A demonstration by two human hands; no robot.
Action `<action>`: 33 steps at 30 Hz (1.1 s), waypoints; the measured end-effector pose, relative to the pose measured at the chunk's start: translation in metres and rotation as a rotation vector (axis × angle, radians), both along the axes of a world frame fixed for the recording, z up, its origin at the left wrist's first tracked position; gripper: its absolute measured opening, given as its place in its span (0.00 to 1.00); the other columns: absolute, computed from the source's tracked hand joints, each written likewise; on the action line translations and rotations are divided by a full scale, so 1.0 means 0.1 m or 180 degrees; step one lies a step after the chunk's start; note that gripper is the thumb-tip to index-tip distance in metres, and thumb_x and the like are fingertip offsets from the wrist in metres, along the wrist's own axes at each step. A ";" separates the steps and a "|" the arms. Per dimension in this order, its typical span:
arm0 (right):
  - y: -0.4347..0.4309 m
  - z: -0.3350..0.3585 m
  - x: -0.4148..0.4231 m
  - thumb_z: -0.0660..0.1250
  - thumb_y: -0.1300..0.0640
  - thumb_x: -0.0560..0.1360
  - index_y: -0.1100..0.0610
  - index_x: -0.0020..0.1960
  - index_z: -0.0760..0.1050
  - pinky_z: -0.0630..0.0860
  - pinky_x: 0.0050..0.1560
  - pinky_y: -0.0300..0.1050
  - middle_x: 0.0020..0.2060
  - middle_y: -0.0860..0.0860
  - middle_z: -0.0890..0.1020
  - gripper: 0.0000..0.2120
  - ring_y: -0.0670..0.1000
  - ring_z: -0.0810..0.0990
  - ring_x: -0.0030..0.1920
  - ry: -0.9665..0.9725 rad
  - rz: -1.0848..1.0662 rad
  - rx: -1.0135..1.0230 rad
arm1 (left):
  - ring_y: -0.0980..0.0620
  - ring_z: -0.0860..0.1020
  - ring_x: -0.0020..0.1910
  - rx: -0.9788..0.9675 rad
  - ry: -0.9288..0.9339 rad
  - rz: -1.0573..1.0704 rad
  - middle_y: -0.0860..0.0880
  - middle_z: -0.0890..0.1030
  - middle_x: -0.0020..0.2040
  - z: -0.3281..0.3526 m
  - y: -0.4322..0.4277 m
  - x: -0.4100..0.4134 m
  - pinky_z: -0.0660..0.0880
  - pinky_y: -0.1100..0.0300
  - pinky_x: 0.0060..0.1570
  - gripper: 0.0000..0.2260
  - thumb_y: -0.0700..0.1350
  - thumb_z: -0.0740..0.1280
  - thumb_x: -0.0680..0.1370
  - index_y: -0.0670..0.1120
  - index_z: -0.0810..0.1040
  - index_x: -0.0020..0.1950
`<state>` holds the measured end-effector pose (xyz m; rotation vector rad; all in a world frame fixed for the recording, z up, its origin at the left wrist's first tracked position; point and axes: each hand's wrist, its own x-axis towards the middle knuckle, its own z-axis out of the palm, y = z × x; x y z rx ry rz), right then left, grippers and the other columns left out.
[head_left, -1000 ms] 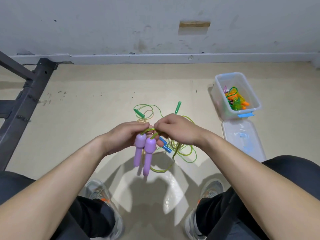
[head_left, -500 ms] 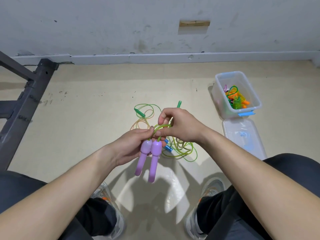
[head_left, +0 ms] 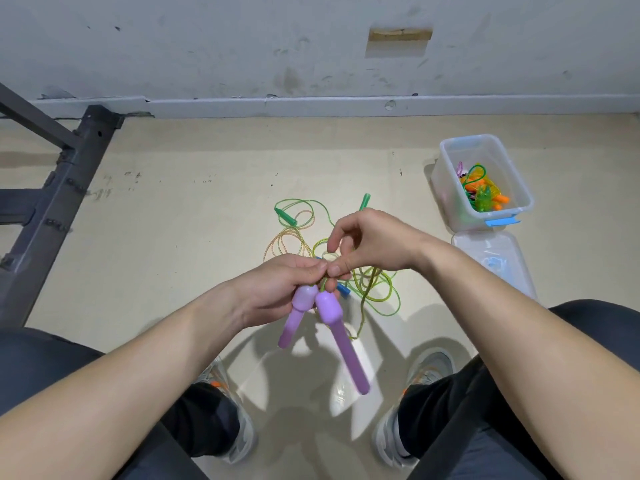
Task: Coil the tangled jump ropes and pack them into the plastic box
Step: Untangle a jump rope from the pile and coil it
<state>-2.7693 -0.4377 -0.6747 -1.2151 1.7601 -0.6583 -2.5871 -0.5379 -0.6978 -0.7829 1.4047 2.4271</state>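
The left hand (head_left: pixel 273 289) is gripping both purple handles (head_left: pixel 329 310) by their heads – shafts hanging toward the person – while the right hand (head_left: pixel 374 244) is pinching the yellow-green cord (head_left: pixel 394 296) just beyond, nearer the plastic box (head_left: pixel 446 195).

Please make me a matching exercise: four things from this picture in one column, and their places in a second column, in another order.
Things: 1 purple handles; 2 lid; 3 packed ropes; 4 green handle.
Places: A inside the plastic box; B on the floor, far left of the tangle; C held by the left hand; D flat on the floor beside the box.
Pairs: 1-C, 2-D, 3-A, 4-B.
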 end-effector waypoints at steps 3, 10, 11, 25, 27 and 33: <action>0.04 0.03 -0.14 0.78 0.42 0.69 0.57 0.37 0.79 0.63 0.32 0.43 0.26 0.47 0.73 0.18 0.47 0.68 0.29 0.0232 0.0188 0.0128 | 0.51 0.79 0.48 0.0092 0.0031 -0.0247 0.49 0.81 0.41 -0.02 -0.01 0.04 0.72 0.53 0.58 0.13 0.42 0.66 0.80 0.32 0.79 0.55; 0.10 -0.04 -0.25 0.73 0.51 0.71 0.55 0.36 0.78 0.67 0.31 0.34 0.27 0.46 0.73 0.09 0.43 0.68 0.29 -0.0986 -0.0416 -0.0269 | 0.43 0.76 0.54 0.0135 0.0273 -0.0776 0.52 0.83 0.44 0.06 -0.08 0.06 0.67 0.37 0.68 0.25 0.43 0.62 0.80 0.22 0.65 0.65; 0.09 -0.06 -0.24 0.73 0.52 0.70 0.56 0.37 0.79 0.67 0.32 0.34 0.27 0.47 0.74 0.08 0.43 0.69 0.29 -0.1078 -0.0514 -0.0358 | 0.44 0.77 0.53 0.0173 0.0273 -0.0827 0.51 0.82 0.45 0.06 -0.07 0.06 0.68 0.38 0.67 0.24 0.43 0.62 0.80 0.23 0.67 0.65; 0.15 -0.23 -0.21 0.79 0.52 0.69 0.57 0.36 0.76 0.65 0.34 0.43 0.25 0.45 0.73 0.14 0.46 0.69 0.27 -0.0431 -0.1287 -0.0684 | 0.44 0.80 0.47 0.0169 0.0324 -0.0486 0.46 0.77 0.41 0.04 -0.02 0.04 0.72 0.48 0.57 0.09 0.42 0.63 0.79 0.44 0.83 0.45; 0.17 -0.28 -0.19 0.75 0.42 0.72 0.54 0.36 0.74 0.64 0.32 0.44 0.25 0.44 0.71 0.18 0.45 0.66 0.27 0.0411 -0.1258 -0.0571 | 0.45 0.79 0.45 0.0069 0.0305 -0.0105 0.47 0.75 0.39 0.07 -0.03 0.00 0.74 0.49 0.56 0.10 0.40 0.64 0.81 0.44 0.81 0.42; 0.12 -0.38 0.39 0.61 0.53 0.83 0.51 0.45 0.72 0.66 0.26 0.40 0.27 0.48 0.75 0.08 0.49 0.68 0.25 -0.0675 -0.1445 -0.0119 | 0.49 0.77 0.41 -0.0381 0.0148 0.1484 0.50 0.76 0.36 0.09 -0.23 -0.09 0.77 0.61 0.41 0.07 0.38 0.59 0.84 0.39 0.77 0.51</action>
